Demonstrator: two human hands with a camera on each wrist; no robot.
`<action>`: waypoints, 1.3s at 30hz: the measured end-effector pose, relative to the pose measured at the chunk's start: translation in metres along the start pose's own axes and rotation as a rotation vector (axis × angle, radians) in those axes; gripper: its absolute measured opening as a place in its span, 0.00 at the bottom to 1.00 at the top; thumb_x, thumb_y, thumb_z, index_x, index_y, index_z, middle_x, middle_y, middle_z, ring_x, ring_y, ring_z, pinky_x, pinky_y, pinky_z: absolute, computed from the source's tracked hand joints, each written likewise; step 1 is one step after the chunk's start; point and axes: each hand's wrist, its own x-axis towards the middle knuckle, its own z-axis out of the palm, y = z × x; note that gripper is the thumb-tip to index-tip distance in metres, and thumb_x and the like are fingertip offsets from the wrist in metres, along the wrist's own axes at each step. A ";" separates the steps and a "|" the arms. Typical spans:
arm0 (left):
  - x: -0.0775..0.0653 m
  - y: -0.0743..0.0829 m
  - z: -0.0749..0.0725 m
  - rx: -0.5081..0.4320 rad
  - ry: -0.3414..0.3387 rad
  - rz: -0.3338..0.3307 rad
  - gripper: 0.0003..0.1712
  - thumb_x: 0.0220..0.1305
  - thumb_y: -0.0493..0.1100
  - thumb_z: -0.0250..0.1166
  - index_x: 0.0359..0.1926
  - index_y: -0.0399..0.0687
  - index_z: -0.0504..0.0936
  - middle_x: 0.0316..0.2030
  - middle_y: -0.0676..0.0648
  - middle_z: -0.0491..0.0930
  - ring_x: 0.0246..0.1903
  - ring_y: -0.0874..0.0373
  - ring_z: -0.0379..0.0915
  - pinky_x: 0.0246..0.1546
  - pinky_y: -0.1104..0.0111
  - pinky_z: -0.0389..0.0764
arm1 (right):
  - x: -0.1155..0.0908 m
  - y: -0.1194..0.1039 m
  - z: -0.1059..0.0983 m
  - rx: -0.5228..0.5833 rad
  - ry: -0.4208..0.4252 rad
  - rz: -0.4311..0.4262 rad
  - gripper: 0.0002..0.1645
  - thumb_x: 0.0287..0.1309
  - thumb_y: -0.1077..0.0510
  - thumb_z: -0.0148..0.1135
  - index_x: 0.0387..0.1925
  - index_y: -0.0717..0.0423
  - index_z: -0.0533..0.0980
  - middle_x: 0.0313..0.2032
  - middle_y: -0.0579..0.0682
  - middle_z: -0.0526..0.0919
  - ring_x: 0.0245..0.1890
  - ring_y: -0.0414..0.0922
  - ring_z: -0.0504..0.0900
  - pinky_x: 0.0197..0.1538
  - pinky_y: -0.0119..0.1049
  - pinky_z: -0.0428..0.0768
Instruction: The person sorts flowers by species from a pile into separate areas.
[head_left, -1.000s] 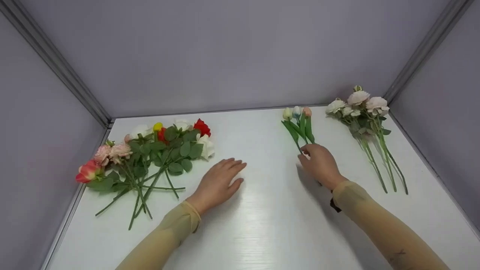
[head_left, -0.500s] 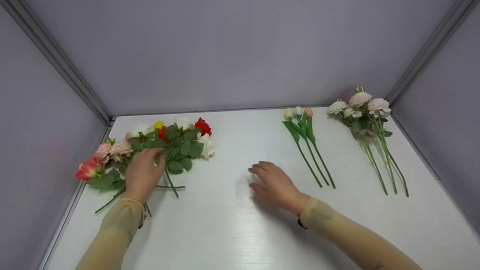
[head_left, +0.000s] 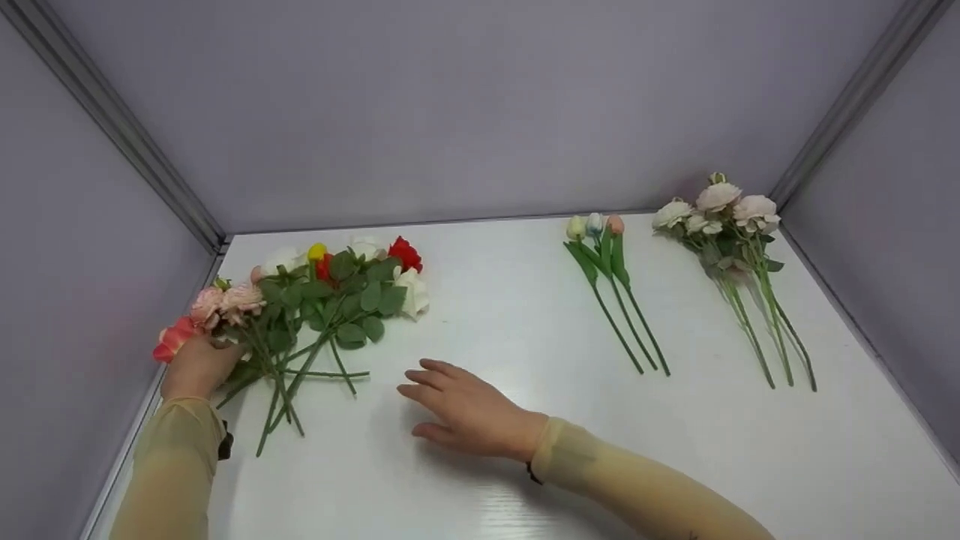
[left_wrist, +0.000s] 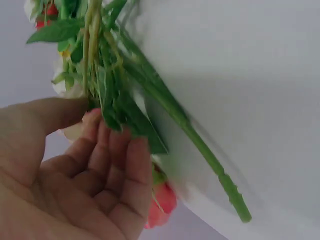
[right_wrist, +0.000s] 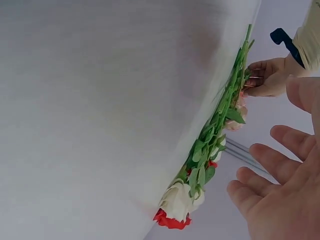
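Note:
In the head view my left hand [head_left: 199, 367] is at the left end of a mixed flower pile, its fingers curled at the leaves below a coral-red flower [head_left: 175, 339]. From the left wrist, thumb and fingertips pinch green leaves [left_wrist: 112, 110] beside a thick stem [left_wrist: 200, 145]; the exact contact is partly hidden. The pile also holds pink flowers [head_left: 241, 300], a yellow bloom [head_left: 317, 252], a red rose [head_left: 405, 255] and a white rose [head_left: 412, 294]. My right hand [head_left: 469, 412] is held over the white table [head_left: 360, 487], fingers spread, holding nothing.
Three tulips [head_left: 615, 285] lie side by side right of centre. A bunch of pale pink peony-like flowers [head_left: 718, 199] lies at the far right. Grey panels [head_left: 480, 112] enclose the table at the back and sides.
My right hand has let go of the tulips and moved left. My left hand has gone from mid-table across the pile to the coral-red flower, whose stem end has shifted slightly.

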 end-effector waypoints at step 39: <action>-0.008 0.060 0.010 -0.832 -0.011 -0.096 0.33 0.69 0.58 0.68 0.63 0.39 0.76 0.38 0.55 0.81 0.40 0.59 0.76 0.44 0.69 0.80 | -0.016 0.018 0.004 0.054 -0.010 0.100 0.27 0.73 0.45 0.60 0.66 0.53 0.76 0.68 0.54 0.74 0.74 0.56 0.63 0.76 0.42 0.57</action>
